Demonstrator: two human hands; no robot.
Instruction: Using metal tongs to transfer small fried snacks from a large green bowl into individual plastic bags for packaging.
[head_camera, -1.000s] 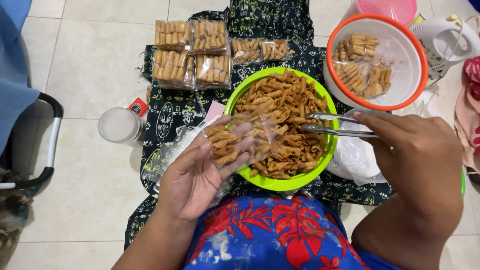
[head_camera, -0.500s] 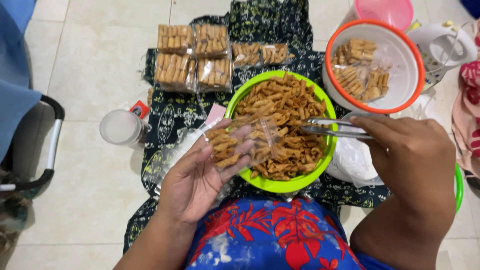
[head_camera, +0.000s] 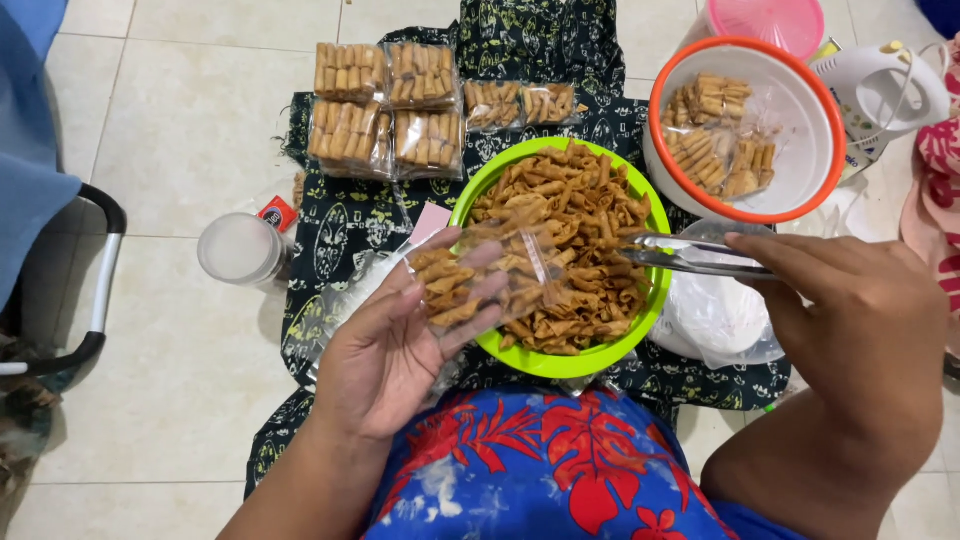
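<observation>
Tongs (head_camera: 690, 255) in my right hand (head_camera: 860, 320) have barely shifted, lying level and pointing left toward the clear bag (head_camera: 490, 280). My left hand (head_camera: 400, 350) cradles that bag at centre frame.

A clear plastic bag (head_camera: 480, 280) half full of golden fried sticks lies on the left hand (head_camera: 400, 350). Four filled clear packets (head_camera: 385, 105) lie in a block on the dark cloth (head_camera: 340, 230), two smaller packets (head_camera: 520, 103) beside them. More packets (head_camera: 715, 140) sit inside the orange-rimmed bowl (head_camera: 800, 190).
</observation>
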